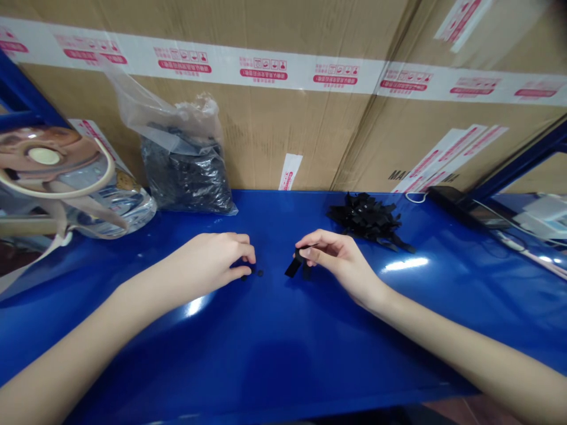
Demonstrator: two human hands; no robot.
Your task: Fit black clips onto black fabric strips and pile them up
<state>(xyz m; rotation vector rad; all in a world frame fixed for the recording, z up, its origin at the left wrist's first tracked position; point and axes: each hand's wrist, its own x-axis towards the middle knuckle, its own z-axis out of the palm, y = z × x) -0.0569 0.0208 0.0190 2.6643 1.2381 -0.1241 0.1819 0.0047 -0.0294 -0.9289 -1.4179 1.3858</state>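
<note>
Black strap (pixel 292 267) was pinched tight in the right hand (pixel 339 265) over the blue table (pixel 274 354), long axis pointing about 7 o'clock. Left hand (pixel 206 262) curled by tiny black discs (pixel 260 273), can't tell if gripping.

On the counter (pixel 283 348), a plastic bag (pixel 186 174) stands toward the left and a pile of strips (pixel 365 218) lies toward the right, with cardboard cartons (pixel 266 136) behind both.
</note>
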